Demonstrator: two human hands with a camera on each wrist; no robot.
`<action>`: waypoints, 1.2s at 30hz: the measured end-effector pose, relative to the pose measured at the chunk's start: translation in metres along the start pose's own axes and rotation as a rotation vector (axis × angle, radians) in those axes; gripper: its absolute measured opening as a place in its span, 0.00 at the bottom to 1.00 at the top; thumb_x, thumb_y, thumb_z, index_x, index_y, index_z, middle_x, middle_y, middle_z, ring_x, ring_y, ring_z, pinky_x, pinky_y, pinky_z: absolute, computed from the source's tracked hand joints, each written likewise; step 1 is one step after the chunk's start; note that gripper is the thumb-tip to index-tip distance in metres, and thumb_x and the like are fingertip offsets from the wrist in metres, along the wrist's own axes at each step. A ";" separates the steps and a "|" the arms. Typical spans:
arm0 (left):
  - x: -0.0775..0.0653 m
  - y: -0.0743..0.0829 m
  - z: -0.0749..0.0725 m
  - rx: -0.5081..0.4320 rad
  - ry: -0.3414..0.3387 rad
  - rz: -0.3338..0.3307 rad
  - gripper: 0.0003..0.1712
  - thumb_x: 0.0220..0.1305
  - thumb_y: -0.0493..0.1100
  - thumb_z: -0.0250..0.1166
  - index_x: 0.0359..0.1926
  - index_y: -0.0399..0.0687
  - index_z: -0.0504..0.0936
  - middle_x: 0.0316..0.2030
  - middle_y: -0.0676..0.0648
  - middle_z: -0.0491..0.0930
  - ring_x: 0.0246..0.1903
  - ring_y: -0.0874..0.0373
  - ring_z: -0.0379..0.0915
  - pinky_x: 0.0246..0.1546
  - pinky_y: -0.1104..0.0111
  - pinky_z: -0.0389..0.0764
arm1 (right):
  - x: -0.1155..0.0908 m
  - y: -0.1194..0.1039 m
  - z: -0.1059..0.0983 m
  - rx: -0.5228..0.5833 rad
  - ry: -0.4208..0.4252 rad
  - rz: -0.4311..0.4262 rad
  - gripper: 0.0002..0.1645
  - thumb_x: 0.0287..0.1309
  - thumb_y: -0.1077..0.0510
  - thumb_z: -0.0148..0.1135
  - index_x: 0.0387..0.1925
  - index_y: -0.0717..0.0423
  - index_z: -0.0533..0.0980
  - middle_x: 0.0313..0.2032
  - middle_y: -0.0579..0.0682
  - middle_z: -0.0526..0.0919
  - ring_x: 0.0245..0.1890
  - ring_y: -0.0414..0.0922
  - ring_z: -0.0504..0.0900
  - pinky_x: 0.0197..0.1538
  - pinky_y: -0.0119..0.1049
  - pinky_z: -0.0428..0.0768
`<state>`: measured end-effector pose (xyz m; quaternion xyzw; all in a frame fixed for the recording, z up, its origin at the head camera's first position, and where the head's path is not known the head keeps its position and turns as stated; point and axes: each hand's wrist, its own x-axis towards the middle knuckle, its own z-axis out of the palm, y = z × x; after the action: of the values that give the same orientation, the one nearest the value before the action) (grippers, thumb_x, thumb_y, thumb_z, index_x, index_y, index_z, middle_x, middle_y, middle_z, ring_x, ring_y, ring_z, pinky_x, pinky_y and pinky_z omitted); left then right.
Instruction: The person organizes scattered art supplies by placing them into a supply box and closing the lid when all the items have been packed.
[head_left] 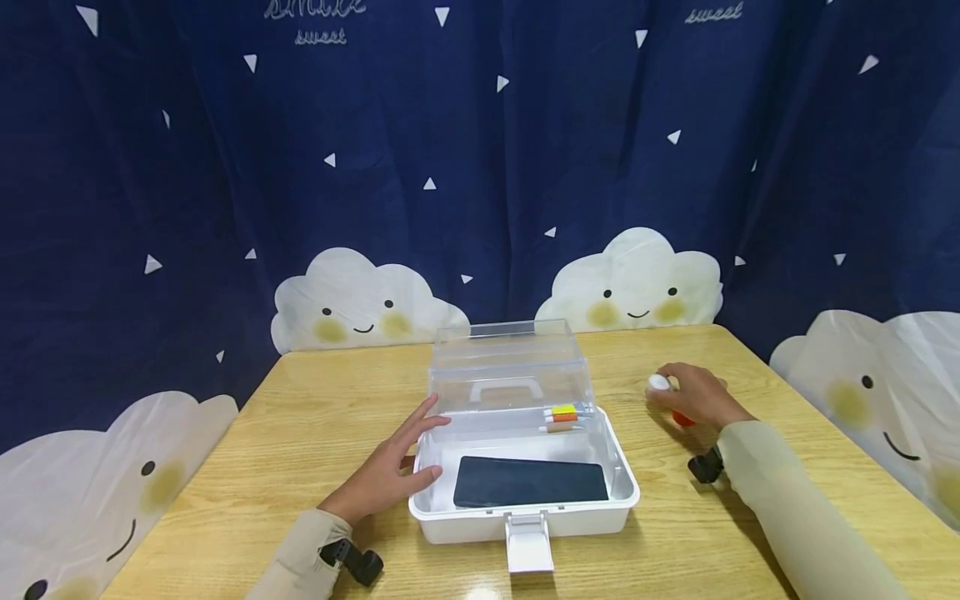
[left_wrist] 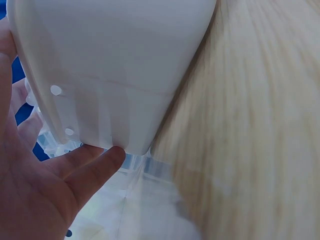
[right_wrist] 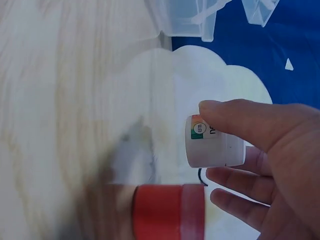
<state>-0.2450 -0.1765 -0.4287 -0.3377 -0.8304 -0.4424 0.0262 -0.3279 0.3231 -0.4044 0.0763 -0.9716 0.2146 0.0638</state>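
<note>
A dark blue curtain (head_left: 420, 100) with white triangles and smiling clouds hangs behind a wood-grained desk (head_left: 322, 400). The white box (head_left: 465, 529) sits there with its clear lid (head_left: 510, 367) raised, a dark slab (head_left: 531, 483) and small coloured-label items (head_left: 562, 417) inside.

To the right of the box, the right hand (head_left: 697, 396) has its grip closed around a small white jar (right_wrist: 215, 150) — thumb on one side, fingers behind. A red container (right_wrist: 160, 212) is just beside the jar, also right of the box. The left hand (head_left: 386, 475) is at the box's left side, fingers extended and spread, grasping nothing, with fingertips against its wall.

The jar looks light and stiff, probably plastic. Its smooth curved side might slip, so a thumb-and-finger hold around the middle should suit it better than a pinch at one end; it does not look fragile.

The right wrist view shows the jar's printed label and most of the red container; the head view gives just a white end and a sliver of red. Only the left wrist view shows the fingertip contact and round pale spots on the box's outer wall — only the head view shows the box's contents.
</note>
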 end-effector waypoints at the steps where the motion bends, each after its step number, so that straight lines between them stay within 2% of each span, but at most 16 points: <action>1: 0.000 0.000 0.000 0.002 0.001 0.000 0.38 0.63 0.40 0.66 0.70 0.65 0.62 0.76 0.54 0.38 0.71 0.44 0.50 0.56 0.52 0.75 | 0.000 -0.002 -0.001 -0.002 0.007 -0.010 0.34 0.58 0.44 0.65 0.55 0.67 0.74 0.53 0.68 0.77 0.49 0.62 0.75 0.44 0.59 0.67; 5: 0.000 -0.001 0.000 0.005 0.005 0.008 0.37 0.63 0.40 0.66 0.70 0.65 0.62 0.76 0.53 0.39 0.71 0.44 0.50 0.56 0.52 0.75 | 0.001 -0.008 -0.002 -0.012 0.024 -0.044 0.34 0.58 0.45 0.65 0.55 0.68 0.74 0.54 0.69 0.76 0.52 0.66 0.74 0.44 0.60 0.67; 13: 0.000 -0.001 0.000 0.000 -0.007 0.006 0.37 0.63 0.42 0.65 0.70 0.64 0.61 0.76 0.54 0.38 0.71 0.45 0.49 0.56 0.54 0.75 | 0.002 -0.020 -0.006 0.005 0.010 -0.052 0.36 0.59 0.44 0.65 0.57 0.69 0.72 0.57 0.70 0.74 0.56 0.67 0.70 0.53 0.67 0.65; 18: 0.002 0.000 -0.004 0.009 -0.002 0.002 0.37 0.63 0.45 0.66 0.70 0.67 0.62 0.76 0.57 0.39 0.71 0.45 0.49 0.56 0.55 0.75 | 0.003 -0.028 -0.009 0.027 0.014 -0.057 0.37 0.60 0.43 0.63 0.59 0.67 0.71 0.58 0.69 0.72 0.57 0.65 0.70 0.58 0.65 0.67; 26: 0.002 0.000 -0.002 0.011 -0.010 -0.008 0.38 0.63 0.42 0.66 0.69 0.69 0.61 0.76 0.57 0.39 0.72 0.49 0.47 0.58 0.53 0.73 | 0.010 -0.045 -0.014 0.060 -0.017 -0.005 0.42 0.58 0.38 0.63 0.62 0.64 0.68 0.61 0.68 0.70 0.58 0.64 0.69 0.59 0.64 0.69; 30: 0.001 -0.001 -0.002 0.010 -0.008 -0.011 0.37 0.63 0.43 0.66 0.70 0.69 0.61 0.76 0.58 0.39 0.72 0.48 0.47 0.58 0.52 0.73 | 0.016 -0.052 -0.014 0.075 -0.019 -0.004 0.44 0.57 0.35 0.62 0.63 0.63 0.68 0.62 0.66 0.69 0.59 0.63 0.68 0.59 0.63 0.69; 36: 0.000 -0.002 -0.003 -0.001 -0.009 -0.029 0.37 0.64 0.44 0.66 0.69 0.70 0.61 0.76 0.61 0.38 0.72 0.48 0.47 0.58 0.50 0.72 | 0.025 -0.060 -0.015 0.107 -0.003 -0.030 0.38 0.60 0.41 0.62 0.62 0.62 0.68 0.63 0.66 0.68 0.62 0.63 0.65 0.62 0.63 0.66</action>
<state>-0.2466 -0.1793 -0.4282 -0.3279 -0.8351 -0.4414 0.0159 -0.3403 0.2729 -0.3629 0.0942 -0.9576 0.2651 0.0612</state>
